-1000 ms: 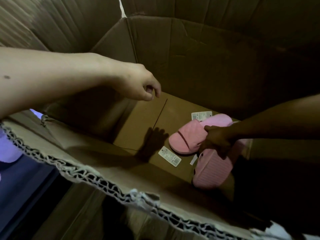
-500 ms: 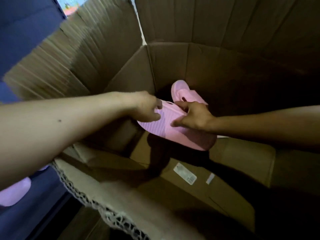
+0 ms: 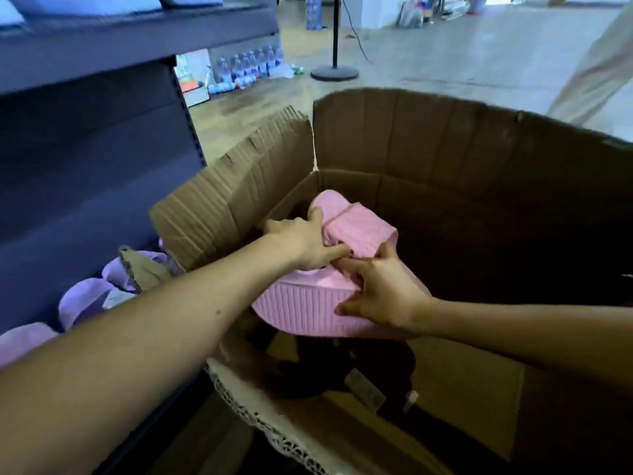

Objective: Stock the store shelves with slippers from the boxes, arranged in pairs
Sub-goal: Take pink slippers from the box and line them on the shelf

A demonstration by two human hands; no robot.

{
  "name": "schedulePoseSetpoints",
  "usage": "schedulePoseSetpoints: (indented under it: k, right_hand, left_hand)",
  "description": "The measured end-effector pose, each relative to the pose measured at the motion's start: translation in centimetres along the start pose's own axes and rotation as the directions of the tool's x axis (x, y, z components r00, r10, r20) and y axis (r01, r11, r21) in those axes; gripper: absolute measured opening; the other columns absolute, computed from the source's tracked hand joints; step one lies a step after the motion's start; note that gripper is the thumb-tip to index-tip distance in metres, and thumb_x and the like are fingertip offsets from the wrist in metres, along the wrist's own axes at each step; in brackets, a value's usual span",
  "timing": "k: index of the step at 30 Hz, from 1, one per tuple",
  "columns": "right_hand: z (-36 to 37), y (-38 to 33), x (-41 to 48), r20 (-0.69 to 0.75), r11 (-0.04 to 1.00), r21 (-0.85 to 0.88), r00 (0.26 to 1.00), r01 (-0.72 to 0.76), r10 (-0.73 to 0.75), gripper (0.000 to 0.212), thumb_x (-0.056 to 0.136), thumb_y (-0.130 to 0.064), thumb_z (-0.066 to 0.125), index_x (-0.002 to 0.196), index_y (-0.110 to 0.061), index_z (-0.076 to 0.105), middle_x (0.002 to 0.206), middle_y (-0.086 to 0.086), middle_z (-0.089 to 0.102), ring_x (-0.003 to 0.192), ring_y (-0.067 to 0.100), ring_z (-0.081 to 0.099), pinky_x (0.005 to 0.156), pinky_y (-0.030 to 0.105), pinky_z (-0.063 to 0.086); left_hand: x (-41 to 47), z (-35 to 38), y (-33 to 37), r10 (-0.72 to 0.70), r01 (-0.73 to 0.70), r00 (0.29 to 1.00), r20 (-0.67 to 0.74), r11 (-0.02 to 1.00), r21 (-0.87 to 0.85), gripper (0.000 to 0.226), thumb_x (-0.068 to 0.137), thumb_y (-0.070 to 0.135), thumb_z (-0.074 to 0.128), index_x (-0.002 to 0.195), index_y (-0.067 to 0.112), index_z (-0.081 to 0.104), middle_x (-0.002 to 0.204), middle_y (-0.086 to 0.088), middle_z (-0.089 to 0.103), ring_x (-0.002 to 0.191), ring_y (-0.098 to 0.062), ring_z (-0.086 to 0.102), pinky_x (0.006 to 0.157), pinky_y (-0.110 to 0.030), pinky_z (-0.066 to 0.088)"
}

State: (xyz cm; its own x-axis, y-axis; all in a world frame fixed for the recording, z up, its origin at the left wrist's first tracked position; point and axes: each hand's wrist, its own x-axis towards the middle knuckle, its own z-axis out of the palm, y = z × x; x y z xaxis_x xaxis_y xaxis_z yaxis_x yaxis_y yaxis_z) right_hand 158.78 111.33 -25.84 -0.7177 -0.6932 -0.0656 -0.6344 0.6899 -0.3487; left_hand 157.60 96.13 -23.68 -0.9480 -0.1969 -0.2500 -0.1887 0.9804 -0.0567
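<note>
head: left hand [image 3: 301, 242] and right hand [image 3: 387, 296] hold two slippers [image 3: 305, 311] over one box [image 3: 445, 149]

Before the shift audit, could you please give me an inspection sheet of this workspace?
Surface: open cardboard box, flaps raised, dim inside.
Job's things: two pink slippers held together, clear of the box bottom; lilac slippers low on the dark shelving at left.
Clutter: loose tag on the box bottom.
Hands: left hand and right hand both grip the pink slippers.
Cables: dark cable beside a floor stand.
Surroundings: water bottles on the pale floor.
</note>
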Motion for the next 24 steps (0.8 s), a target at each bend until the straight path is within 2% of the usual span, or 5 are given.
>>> schedulePoseSetpoints:
  k: [6,9,13,18,24]
  right_hand:
    - [-3.2,0.9,-3.3,-0.058,0.995,0.024,0.993,-0.102,0.103,0.069,0.085,-0.037,0.061,0.144,-0.025,0.027,0.134,0.002,0.046,0.117,0.02,0.029,0.096,0.028,0.021]
    - [-3.8,1.8,-3.5,-0.102,0.995,-0.079,0.994,-0.053,0.045,0.063,0.086,-0.037,0.059,0.141,-0.028,0.031,0.134,-0.001,0.049,0.109,0.016,0.029,0.08,0.024,0.015]
    - [-3.3,2.7,-2.0,-0.075,0.959,-0.271,0.991,0.086,-0.11,0.067,0.083,-0.04,0.059,0.142,-0.029,0.031,0.145,-0.002,0.04,0.124,0.027,0.026,0.099,0.036,0.023]
    - [-1.5,1.8,-0.8,0.033,0.89,-0.386,0.968,0.242,-0.249,0.074,0.089,-0.039,0.053,0.149,-0.024,0.013,0.154,0.002,0.023,0.13,0.032,0.017,0.106,0.044,0.027]
    - [0.9,-0.3,-0.2,0.174,0.841,-0.385,0.924,0.382,-0.34,0.072,0.091,-0.031,0.052,0.149,-0.024,0.011,0.151,0.005,0.025,0.13,0.032,0.016,0.103,0.045,0.03]
  left_hand:
    - [-0.4,-0.9,0.6,0.05,0.032,0.988,0.144,0.858,-0.513,0.078,0.088,0.06,0.043,0.145,0.012,0.021,0.147,-0.011,0.036,0.13,-0.027,0.041,0.1,-0.033,0.035]
    - [-1.4,-0.5,2.4,0.034,-0.052,0.998,-0.048,0.884,-0.465,0.084,0.081,0.067,0.047,0.145,0.021,0.017,0.145,-0.012,0.033,0.128,-0.033,0.041,0.102,-0.042,0.038]
    - [-1.1,-2.0,3.0,-0.049,-0.202,0.889,-0.455,0.85,-0.487,0.074,0.078,0.065,0.053,0.135,0.023,0.032,0.136,-0.01,0.035,0.125,-0.031,0.038,0.099,-0.042,0.036]
    - [-0.1,-1.9,2.8,-0.09,-0.002,0.942,-0.325,0.962,-0.271,0.095,0.068,0.083,0.04,0.14,0.023,0.029,0.144,-0.004,0.039,0.131,-0.031,0.024,0.101,-0.048,0.023]
    - [0.0,-0.1,1.0,-0.124,-0.006,0.974,-0.192,0.825,-0.565,0.107,0.067,0.066,0.064,0.146,0.015,0.014,0.149,-0.01,0.034,0.135,-0.026,0.036,0.105,-0.035,0.033]
